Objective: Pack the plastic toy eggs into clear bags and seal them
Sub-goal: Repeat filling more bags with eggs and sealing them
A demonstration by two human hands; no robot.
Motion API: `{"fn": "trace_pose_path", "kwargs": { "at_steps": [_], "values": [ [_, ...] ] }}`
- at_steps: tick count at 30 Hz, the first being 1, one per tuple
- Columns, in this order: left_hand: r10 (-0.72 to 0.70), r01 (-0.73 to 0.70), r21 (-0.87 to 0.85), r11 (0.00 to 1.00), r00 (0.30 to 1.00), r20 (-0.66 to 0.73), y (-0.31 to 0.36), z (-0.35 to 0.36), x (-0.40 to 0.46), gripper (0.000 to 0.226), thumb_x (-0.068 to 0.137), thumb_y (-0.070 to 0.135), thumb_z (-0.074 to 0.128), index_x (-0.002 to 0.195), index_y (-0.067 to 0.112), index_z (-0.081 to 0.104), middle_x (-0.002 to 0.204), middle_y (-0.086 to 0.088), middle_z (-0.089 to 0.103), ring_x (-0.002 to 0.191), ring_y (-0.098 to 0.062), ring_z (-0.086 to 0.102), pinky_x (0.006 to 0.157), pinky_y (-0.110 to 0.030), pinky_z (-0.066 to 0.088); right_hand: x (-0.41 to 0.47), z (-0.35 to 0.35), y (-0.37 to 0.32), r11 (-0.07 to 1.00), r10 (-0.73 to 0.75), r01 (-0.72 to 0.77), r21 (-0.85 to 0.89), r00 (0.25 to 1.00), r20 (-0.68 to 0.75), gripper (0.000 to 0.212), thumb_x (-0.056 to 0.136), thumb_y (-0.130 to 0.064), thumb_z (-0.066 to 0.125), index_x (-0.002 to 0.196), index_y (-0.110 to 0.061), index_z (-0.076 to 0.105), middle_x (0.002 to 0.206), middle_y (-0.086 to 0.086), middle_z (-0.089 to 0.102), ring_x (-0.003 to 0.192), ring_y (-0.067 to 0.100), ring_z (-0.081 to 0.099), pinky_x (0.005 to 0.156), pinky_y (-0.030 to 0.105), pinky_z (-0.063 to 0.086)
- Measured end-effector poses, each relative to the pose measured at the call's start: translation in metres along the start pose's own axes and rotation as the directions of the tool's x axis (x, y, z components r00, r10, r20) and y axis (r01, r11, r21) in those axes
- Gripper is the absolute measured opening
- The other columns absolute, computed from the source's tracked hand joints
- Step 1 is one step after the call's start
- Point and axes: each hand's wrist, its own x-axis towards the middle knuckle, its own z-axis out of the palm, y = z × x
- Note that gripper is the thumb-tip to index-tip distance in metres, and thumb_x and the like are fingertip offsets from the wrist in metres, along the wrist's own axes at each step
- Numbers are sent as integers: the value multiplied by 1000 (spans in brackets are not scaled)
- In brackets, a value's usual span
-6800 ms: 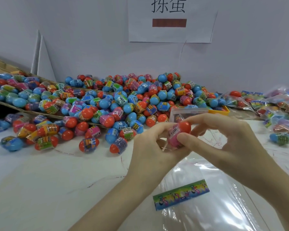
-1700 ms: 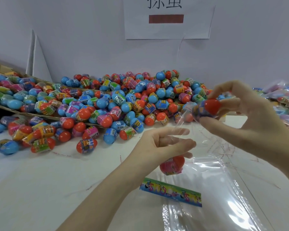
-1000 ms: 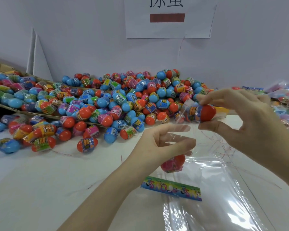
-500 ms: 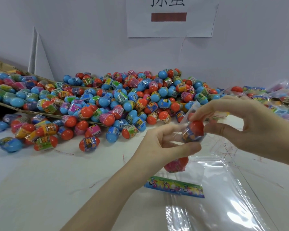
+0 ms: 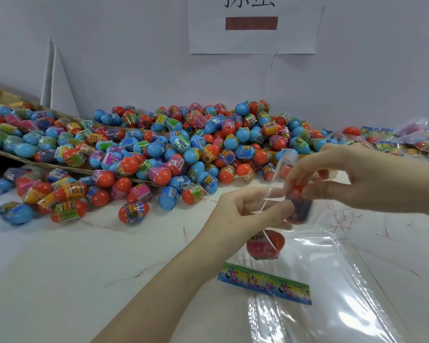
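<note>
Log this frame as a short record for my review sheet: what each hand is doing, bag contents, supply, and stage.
left hand: holds the mouth of the clear bag open
right hand: pinches an orange-topped egg at the bag mouth
bag contents: a pink and orange egg hangs at the bottom
supply: loose egg pile against the wall
spare bags: flat stack with a colourful header strip
finished packs: filled bags at far right
stage: second egg going in, not sealed

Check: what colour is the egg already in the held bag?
Red cap, pink label on the egg, head view.
</note>
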Motion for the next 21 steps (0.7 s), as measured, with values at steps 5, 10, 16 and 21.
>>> {"fn": "trace_pose_path", "kwargs": {
  "at_steps": [5,10,16,21],
  "values": [
    [-9,8,-23,1000,998,-65,-6,2,2,24,71,25,65,95,24,66,73,11,72,68,0,68,59,-8,47,13,-4,-3,967,55,-26,-254,993,106,25,85,-34,58,71,-54,53,81,-41,53,90,-16,32,83,28,15],
    [-32,30,-18,999,993,-114,-13,0,4,16,83,17,63,98,19,67,74,9,72,67,0,65,65,-13,53,17,0,-11,939,62,-17,-345,991,122,31,92,-30,50,74,-55,47,91,-34,48,91,-1,30,81,28,15],
    [-93,81,-67,994,976,-198,-13,-2,7,26,83,30,61,104,15,66,85,6,74,73,-4,69,68,-12,52,11,6,-4,994,51,-42,-101,995,85,30,72,-61,17,82,-57,45,76,-38,54,85,-21,40,91,25,18],
    [-118,95,-118,988,972,-203,-11,-4,7,29,83,29,61,108,15,64,87,6,74,77,-8,70,67,-12,53,8,16,-7,979,100,-88,-182,994,54,54,34,-80,35,77,-50,48,99,-31,41,98,-2,25,77,22,20]
  ]
}}
